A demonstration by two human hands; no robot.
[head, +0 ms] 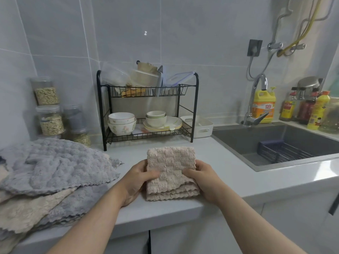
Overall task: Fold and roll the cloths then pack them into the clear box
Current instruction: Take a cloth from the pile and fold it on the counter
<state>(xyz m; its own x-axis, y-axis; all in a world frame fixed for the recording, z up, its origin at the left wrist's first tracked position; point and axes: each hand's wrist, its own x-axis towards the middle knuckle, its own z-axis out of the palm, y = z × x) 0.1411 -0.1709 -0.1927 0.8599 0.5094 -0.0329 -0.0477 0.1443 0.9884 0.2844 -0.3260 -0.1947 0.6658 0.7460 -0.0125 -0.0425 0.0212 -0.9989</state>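
Right, from the head view I see a folded beige cloth [171, 171] lying flat on the pale countertop [229, 176], close to its front edge, with its scalloped layers stacked toward me. The left hand [136, 182] grips the cloth's left edge and the right hand [203, 180] grips its right edge. On each hand the thumb lies on top and pinches the fabric, while the fingers are curled round the side. To the left sits a loose pile of grey and beige cloths [55, 171], apart from the folded one. Behind the cloth stands a black dish rack [194, 110] with bowls [122, 123] on its lower shelf. A dark sink [256, 142] lies to the right.
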